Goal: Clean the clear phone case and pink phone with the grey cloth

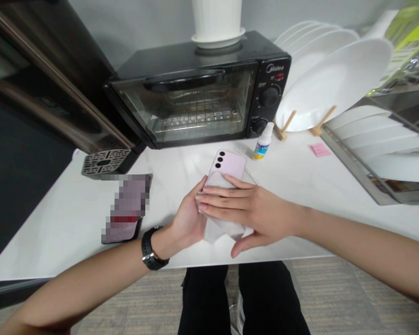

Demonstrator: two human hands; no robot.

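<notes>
- White marble counter, black toaster oven at top center, white plates in racks at upper right
- Small dropper bottle and pink note right of center, near the oven and plates
- Pixelated object left of center, just beside the left hand
- Pink phone at center, camera end up, lower half wrapped in gray cloth
- Left hand, black watch on wrist, cupped under phone's edge
- Right hand flat over cloth; both hands together, clamped on phone and cloth
</notes>
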